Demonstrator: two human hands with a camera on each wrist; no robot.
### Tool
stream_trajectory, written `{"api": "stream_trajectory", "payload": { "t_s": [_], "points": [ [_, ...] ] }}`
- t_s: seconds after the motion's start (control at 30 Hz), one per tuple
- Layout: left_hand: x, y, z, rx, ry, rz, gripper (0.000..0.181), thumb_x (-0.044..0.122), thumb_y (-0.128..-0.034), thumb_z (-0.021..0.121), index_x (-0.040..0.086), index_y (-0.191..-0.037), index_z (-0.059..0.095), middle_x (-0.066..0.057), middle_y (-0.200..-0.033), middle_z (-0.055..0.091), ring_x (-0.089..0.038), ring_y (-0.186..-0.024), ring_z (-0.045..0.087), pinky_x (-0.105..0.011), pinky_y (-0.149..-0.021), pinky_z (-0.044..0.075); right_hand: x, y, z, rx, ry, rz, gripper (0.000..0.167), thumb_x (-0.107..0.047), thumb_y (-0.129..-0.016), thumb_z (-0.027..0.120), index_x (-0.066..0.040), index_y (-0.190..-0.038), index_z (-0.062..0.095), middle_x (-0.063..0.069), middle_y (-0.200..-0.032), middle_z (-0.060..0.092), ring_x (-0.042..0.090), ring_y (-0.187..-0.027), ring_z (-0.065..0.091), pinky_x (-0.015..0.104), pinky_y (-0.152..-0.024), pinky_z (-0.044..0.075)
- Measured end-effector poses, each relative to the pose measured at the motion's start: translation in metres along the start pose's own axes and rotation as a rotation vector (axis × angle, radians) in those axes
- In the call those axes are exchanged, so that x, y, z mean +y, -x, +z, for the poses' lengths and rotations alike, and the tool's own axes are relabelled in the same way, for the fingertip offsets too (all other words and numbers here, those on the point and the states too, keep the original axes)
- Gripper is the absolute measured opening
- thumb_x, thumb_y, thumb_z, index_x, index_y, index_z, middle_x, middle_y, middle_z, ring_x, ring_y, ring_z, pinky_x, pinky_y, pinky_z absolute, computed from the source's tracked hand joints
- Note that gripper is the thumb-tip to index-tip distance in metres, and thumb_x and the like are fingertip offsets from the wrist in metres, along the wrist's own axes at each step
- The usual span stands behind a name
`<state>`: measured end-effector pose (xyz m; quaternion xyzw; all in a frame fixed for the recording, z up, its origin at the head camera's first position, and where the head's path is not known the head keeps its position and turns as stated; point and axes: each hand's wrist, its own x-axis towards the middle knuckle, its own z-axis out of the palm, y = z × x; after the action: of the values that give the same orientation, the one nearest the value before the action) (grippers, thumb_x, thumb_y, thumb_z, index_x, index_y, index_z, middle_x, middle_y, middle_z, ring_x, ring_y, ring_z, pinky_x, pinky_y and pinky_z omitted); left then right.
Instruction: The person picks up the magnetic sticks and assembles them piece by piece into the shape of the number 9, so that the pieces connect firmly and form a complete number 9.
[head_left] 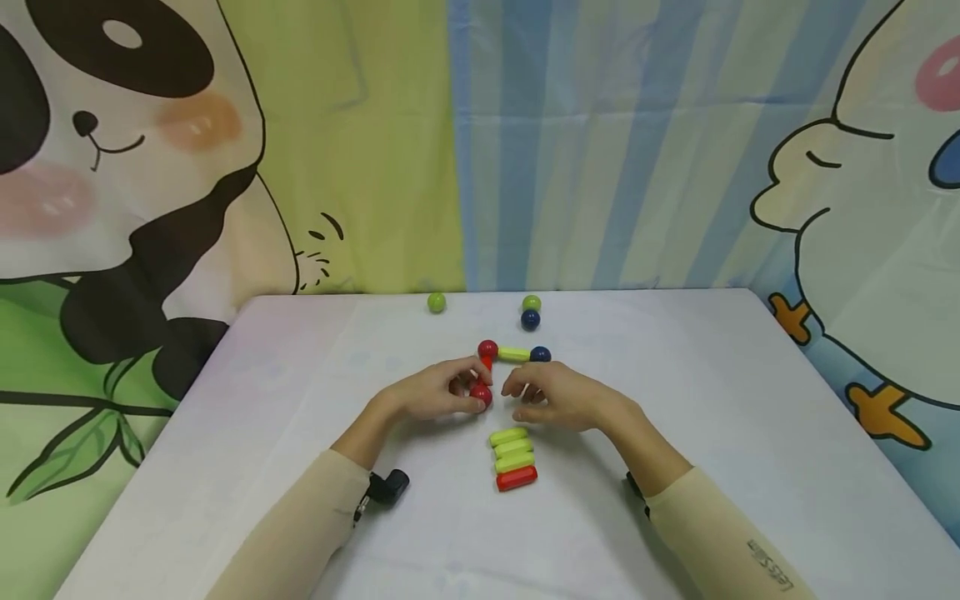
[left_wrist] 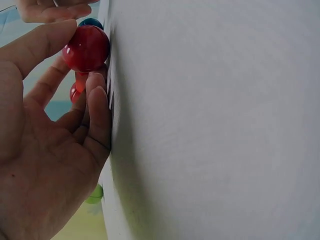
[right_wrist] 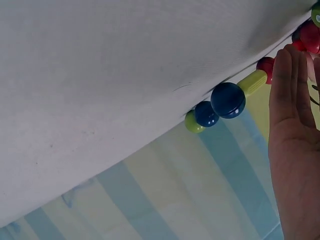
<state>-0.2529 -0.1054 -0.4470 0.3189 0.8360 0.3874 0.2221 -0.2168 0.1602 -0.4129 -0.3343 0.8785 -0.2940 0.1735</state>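
Note:
My left hand (head_left: 442, 387) holds a red ball (head_left: 481, 395) between thumb and fingers, low over the white table. That red ball (left_wrist: 87, 49) shows clearly in the left wrist view. A short red stick (head_left: 487, 363) runs from it to a second red ball (head_left: 487, 349). From there a yellow-green stick (head_left: 513, 354) leads right to a dark blue ball (head_left: 540, 354), forming a bent chain. Just right of the held ball is my right hand (head_left: 566, 396), holding nothing; its fingers (right_wrist: 282, 82) look fairly straight in the right wrist view.
Nearer me, several yellow-green sticks (head_left: 513, 450) lie in a row with one red stick (head_left: 516, 478). Toward the far edge sit a green ball (head_left: 437, 302), another green ball (head_left: 532, 302) and a dark blue ball (head_left: 530, 320). A printed curtain (head_left: 555, 150) hangs behind the table (head_left: 300, 350).

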Motion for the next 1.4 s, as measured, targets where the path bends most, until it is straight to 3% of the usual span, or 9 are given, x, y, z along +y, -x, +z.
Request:
{"api": "stream_trajectory", "payload": {
  "t_s": [0.53, 0.9, 1.17, 1.4],
  "points": [
    [0.003, -0.001, -0.003, -0.003, -0.002, -0.043, 0.032, 0.03, -0.095, 0.075, 0.025, -0.123, 0.06, -0.005, -0.103, 0.061, -0.019, -0.087, 0.057, -0.034, -0.077, 0.047, -0.009, -0.001, 0.008, -0.057, 0.039, -0.023, 0.022, -0.011, -0.096, 0.072, -0.012, -0.117, 0.071, -0.001, -0.114, 0.07, 0.015, -0.101, 0.066, 0.036, -0.094, 0.055],
    [0.003, 0.0, -0.001, 0.002, 0.012, -0.062, 0.031, 0.03, -0.0949, 0.075, 0.026, -0.122, 0.061, -0.004, -0.106, 0.061, -0.02, -0.089, 0.058, -0.034, -0.079, 0.047, -0.009, 0.002, 0.011, -0.112, -0.007, -0.039, 0.019, -0.008, -0.093, 0.074, -0.013, -0.112, 0.072, -0.002, -0.109, 0.072, 0.012, -0.094, 0.067, 0.035, -0.09, 0.056],
    [0.003, -0.002, -0.002, -0.001, 0.002, -0.062, 0.032, 0.03, -0.0948, 0.075, 0.025, -0.123, 0.061, -0.004, -0.107, 0.061, -0.019, -0.089, 0.058, -0.032, -0.079, 0.048, -0.009, 0.004, 0.008, -0.122, 0.033, 0.001, 0.021, -0.008, -0.091, 0.075, -0.015, -0.111, 0.072, -0.006, -0.107, 0.07, 0.016, -0.097, 0.065, 0.033, -0.089, 0.054],
    [0.0, 0.0, 0.002, 0.003, 0.022, -0.064, 0.032, 0.032, -0.0947, 0.075, 0.025, -0.123, 0.061, -0.003, -0.105, 0.061, -0.019, -0.088, 0.057, -0.034, -0.079, 0.046, -0.008, 0.007, 0.01, -0.111, 0.056, 0.027, 0.017, -0.01, -0.094, 0.072, -0.016, -0.111, 0.074, -0.007, -0.104, 0.069, 0.009, -0.094, 0.061, 0.031, -0.089, 0.053]
  ]
}}
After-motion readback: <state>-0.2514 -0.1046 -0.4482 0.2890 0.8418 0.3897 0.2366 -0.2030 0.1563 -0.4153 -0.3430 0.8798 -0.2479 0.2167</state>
